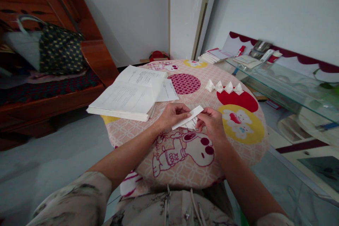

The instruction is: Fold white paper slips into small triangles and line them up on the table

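Between my hands, just above the table, is a folded piece of paper, white with some print on its lower part. My left hand pinches its left side, thumb lying along the folded strip. At the other end my right hand grips the paper's right edge with curled fingers. Several small folded paper pyramids stand in a row on the table, beyond my right hand. A thick stack of printed sheets lies to the left, its top pages curling up, with a loose sheet at its right side.
A patterned cloth with cartoon figures covers the round table. To the right stands a glass shelf bearing papers and small items. At left, a wooden bench holds a dotted bag. A white floor-standing cabinet unit is behind.
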The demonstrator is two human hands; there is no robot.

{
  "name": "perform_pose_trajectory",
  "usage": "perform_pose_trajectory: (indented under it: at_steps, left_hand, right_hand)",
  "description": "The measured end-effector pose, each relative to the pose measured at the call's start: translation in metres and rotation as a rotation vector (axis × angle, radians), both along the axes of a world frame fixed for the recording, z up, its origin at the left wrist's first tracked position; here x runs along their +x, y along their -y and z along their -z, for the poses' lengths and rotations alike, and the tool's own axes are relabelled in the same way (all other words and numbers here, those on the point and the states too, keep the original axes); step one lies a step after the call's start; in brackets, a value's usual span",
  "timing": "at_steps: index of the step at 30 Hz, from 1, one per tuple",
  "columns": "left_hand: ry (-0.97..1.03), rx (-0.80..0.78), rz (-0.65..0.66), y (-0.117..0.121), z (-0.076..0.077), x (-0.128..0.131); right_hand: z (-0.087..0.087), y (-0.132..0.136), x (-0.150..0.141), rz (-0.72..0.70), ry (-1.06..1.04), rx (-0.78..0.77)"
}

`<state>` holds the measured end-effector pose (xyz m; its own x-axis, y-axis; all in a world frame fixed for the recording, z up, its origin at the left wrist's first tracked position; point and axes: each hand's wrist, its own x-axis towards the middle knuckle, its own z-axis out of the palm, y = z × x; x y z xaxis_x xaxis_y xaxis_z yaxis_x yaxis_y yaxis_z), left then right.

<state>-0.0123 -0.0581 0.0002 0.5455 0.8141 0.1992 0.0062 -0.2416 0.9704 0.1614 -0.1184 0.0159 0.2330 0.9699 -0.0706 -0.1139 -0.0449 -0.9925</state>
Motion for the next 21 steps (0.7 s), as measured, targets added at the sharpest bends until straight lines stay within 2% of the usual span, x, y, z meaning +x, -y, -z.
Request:
perform_pose_trajectory:
  at_steps: [6, 13, 21]
  left_hand:
    - [-0.054, 0.108, -0.027, -0.003, 0.005, 0.002]
    - [-0.117, 0.246, -0.069, -0.008, 0.007, 0.001]
    - [-0.171, 0.392, -0.093, -0.003, 0.001, 0.001]
  right_hand:
    - [0.009, -0.003, 0.004, -0.011, 0.057, 0.046]
    - [0.011, -0.008, 0.023, 0.018, 0.136, 0.268]
    - [0.015, -0.009, 0.022, 0.051, 0.084, 0.205]
